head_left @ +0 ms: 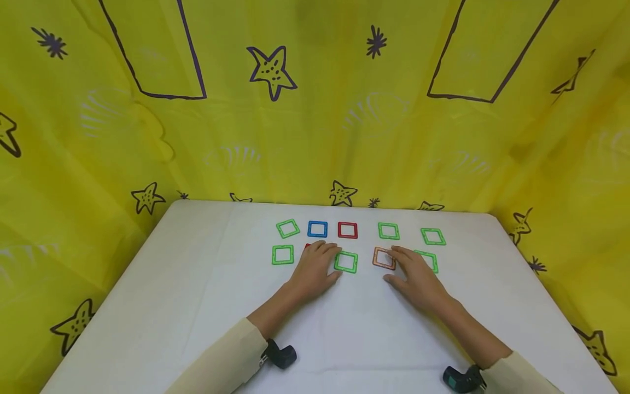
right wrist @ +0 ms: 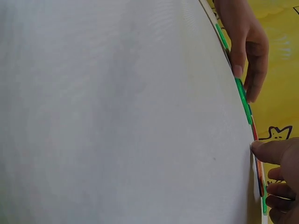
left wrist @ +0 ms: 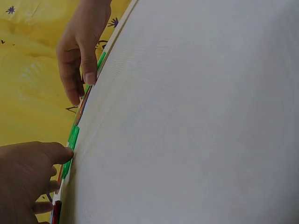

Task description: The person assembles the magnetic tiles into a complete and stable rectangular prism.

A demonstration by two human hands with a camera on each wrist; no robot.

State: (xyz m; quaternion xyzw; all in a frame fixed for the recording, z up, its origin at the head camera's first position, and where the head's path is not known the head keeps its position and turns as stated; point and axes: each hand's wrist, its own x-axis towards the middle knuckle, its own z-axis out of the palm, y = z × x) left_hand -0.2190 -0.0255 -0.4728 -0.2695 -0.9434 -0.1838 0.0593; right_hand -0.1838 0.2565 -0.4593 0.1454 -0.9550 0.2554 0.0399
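Observation:
Hollow square plastic tiles lie flat on the white table. My left hand point(head_left: 315, 272) is at the left side of a green square tile point(head_left: 349, 253), fingertips right at its edge and thumb spread below. Its fingers partly cover a red square tile point(head_left: 307, 246). In the left wrist view the thumb overlaps the green tile point(left wrist: 71, 140). My right hand point(head_left: 419, 280) has its fingertips over the right edge of an orange square tile point(head_left: 375, 256), thumb apart below it. Behind that hand, another green tile point(head_left: 434, 262) is partly hidden.
A back row holds a green tile point(head_left: 287, 236), a blue tile point(head_left: 317, 236), a red tile point(head_left: 348, 237) and two more green ones at right. Another green tile point(head_left: 283, 263) lies left of my left hand. Yellow patterned cloth point(head_left: 315, 137) hangs behind the white table point(head_left: 197, 306).

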